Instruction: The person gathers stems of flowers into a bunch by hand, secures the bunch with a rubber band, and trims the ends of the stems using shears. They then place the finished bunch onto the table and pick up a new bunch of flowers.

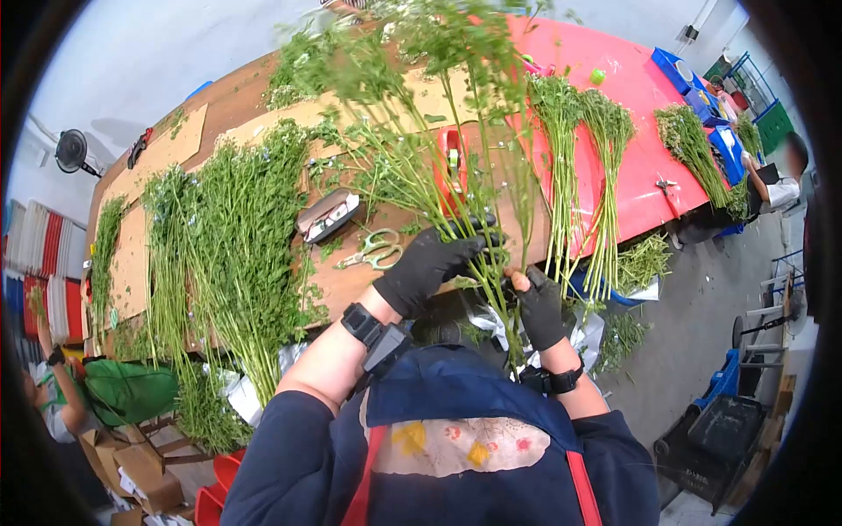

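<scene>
My left hand, in a black glove, is wrapped around a bunch of long green flower stems held upright, with leafy tops fanning out and blurred. Lower on the right, my right hand, gloved with bare fingertips showing, pinches a stem at the side of the bunch. The stem ends hang below both hands, over the table's near edge. Just left of my left hand lie green-handled scissors on the brown table. Beyond them sits an open dark pencil case. A red tape dispenser stands behind the stems.
A large heap of leafy stems covers the table's left. Trimmed bundles lie on the red tabletop at right, with red-handled pruners. Blue bins line the far right edge. Co-workers stand at far left and far right.
</scene>
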A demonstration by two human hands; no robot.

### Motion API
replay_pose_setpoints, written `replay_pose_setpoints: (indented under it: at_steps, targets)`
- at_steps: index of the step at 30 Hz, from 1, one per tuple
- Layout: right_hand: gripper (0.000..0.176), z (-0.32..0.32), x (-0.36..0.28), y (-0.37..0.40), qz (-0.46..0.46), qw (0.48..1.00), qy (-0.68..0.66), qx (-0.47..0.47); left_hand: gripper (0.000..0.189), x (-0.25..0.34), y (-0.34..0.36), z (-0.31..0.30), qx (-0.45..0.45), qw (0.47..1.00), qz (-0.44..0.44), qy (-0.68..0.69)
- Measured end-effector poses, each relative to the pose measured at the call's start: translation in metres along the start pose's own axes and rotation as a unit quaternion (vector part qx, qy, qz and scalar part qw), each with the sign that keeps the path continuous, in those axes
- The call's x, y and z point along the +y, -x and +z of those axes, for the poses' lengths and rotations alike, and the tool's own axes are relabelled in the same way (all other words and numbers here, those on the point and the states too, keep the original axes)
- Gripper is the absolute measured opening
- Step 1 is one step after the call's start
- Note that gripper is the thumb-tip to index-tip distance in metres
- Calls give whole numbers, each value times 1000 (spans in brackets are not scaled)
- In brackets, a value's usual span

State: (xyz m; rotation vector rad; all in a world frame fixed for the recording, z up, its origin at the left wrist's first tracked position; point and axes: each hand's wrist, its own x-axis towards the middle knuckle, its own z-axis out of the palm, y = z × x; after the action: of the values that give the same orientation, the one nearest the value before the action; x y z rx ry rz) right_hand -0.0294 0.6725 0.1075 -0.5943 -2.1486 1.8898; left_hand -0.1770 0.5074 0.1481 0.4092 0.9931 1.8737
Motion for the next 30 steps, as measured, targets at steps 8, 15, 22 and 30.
replay_pose_setpoints:
  at_steps: [8, 15, 22, 30]
  targets:
    - [32, 51, -25, 27, -3, 993, 19, -114, 37, 17, 82, -38, -14, 998, 12, 59]
    - [21, 113, -23, 36, -2, 982, 71, -173, 30, 20, 159, -60, 30, 987, 62, 148]
    - [24, 160, -15, 47, -74, 954, 161, -240, 30, 28, 224, -82, 81, 987, 141, 8]
    - [26, 228, -15, 74, 25, 932, 112, -345, 51, -42, 256, -163, 82, 906, 223, -349]
